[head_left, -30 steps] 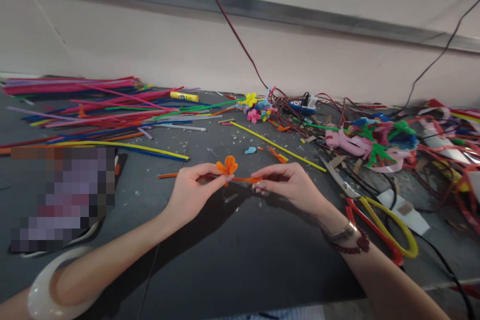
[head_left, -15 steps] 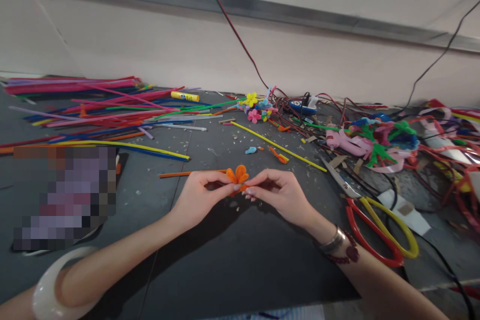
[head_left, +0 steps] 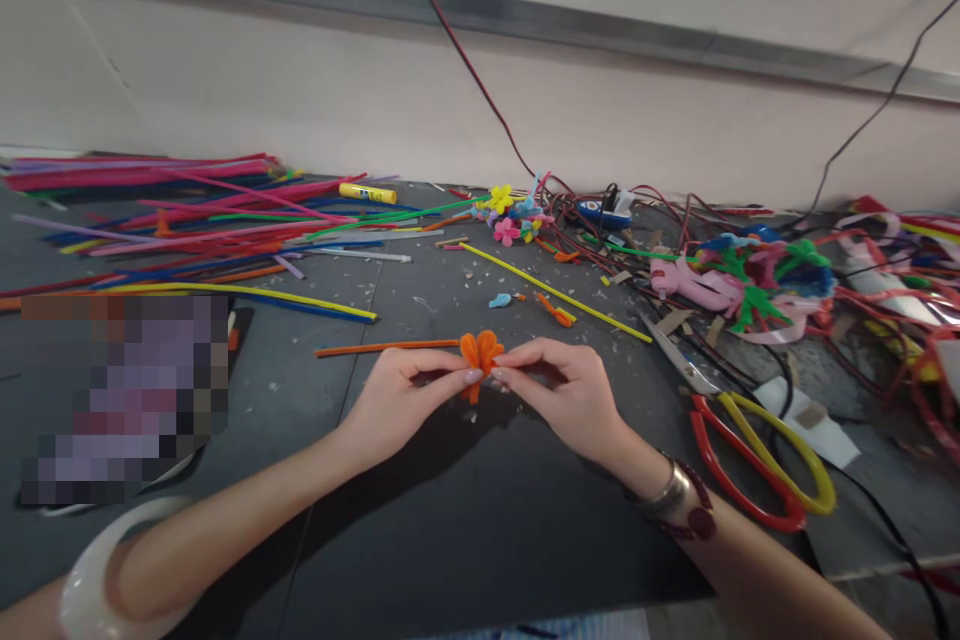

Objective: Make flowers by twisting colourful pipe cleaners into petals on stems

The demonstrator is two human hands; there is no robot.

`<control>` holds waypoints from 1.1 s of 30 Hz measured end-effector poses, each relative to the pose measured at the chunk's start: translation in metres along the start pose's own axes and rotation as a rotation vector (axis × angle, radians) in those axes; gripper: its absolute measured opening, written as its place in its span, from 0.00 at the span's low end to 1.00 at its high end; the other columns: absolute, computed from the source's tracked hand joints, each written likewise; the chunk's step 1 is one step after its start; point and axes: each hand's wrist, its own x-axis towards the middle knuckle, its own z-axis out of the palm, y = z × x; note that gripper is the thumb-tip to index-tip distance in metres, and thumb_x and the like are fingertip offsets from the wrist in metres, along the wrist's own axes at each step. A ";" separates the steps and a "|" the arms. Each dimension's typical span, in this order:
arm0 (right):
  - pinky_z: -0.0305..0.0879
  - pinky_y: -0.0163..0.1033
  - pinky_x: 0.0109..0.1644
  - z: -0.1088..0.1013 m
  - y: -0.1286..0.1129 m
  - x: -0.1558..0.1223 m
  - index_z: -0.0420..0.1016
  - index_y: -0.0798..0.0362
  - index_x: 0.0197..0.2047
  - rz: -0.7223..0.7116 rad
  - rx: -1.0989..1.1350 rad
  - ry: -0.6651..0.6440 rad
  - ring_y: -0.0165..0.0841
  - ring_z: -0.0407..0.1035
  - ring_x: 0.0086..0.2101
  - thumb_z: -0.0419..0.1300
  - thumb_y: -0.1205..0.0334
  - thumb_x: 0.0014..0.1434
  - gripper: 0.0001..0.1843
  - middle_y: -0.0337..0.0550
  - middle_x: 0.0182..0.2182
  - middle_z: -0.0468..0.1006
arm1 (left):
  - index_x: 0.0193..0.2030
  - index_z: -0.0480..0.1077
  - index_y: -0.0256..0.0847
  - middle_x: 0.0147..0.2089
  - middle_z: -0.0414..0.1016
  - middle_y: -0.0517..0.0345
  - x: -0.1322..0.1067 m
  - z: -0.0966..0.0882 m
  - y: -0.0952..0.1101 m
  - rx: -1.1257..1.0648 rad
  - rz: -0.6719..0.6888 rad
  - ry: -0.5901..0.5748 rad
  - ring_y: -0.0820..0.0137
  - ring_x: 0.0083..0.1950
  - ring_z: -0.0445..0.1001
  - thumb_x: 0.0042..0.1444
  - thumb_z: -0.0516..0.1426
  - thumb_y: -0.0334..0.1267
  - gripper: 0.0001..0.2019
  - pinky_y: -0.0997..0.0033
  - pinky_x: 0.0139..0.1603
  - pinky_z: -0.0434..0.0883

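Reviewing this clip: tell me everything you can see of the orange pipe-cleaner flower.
The orange pipe-cleaner flower has fuzzy, looped chenille petals bunched together, with a straight orange stem running left. It is pinched between the fingertips of the left hand and right hand, held above the dark tabletop.

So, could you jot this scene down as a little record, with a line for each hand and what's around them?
Left hand: pinches an orange pipe-cleaner flower
Right hand: pinches the same flower from the other side
Things: an orange pipe-cleaner stem runs left from the flower
Rest: scissors with red and yellow handles, a yellow glue stick, a heap of coloured pipe cleaners
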 end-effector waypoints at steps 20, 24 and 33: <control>0.67 0.41 0.36 -0.021 -0.006 0.014 0.76 0.48 0.32 -0.185 -0.428 0.027 0.34 0.70 0.30 0.60 0.58 0.51 0.06 0.43 0.31 0.77 | 0.29 0.75 0.40 0.31 0.79 0.59 -0.002 0.001 -0.003 0.199 0.114 0.074 0.68 0.33 0.76 0.49 0.58 0.39 0.06 0.73 0.37 0.71; 0.63 0.44 0.40 -0.056 0.026 0.029 0.76 0.54 0.32 -0.024 -0.869 0.159 0.38 0.67 0.34 0.56 0.65 0.52 0.07 0.48 0.31 0.75 | 0.27 0.75 0.38 0.31 0.79 0.58 -0.001 0.000 -0.004 0.205 0.117 0.145 0.67 0.33 0.76 0.48 0.59 0.39 0.06 0.73 0.37 0.72; 0.61 0.42 0.39 -0.065 0.044 0.030 0.75 0.56 0.32 0.039 -0.988 0.099 0.38 0.68 0.34 0.53 0.65 0.56 0.09 0.49 0.30 0.75 | 0.28 0.74 0.39 0.31 0.78 0.59 -0.002 -0.004 -0.006 0.243 0.157 0.172 0.68 0.34 0.75 0.49 0.59 0.39 0.06 0.73 0.38 0.71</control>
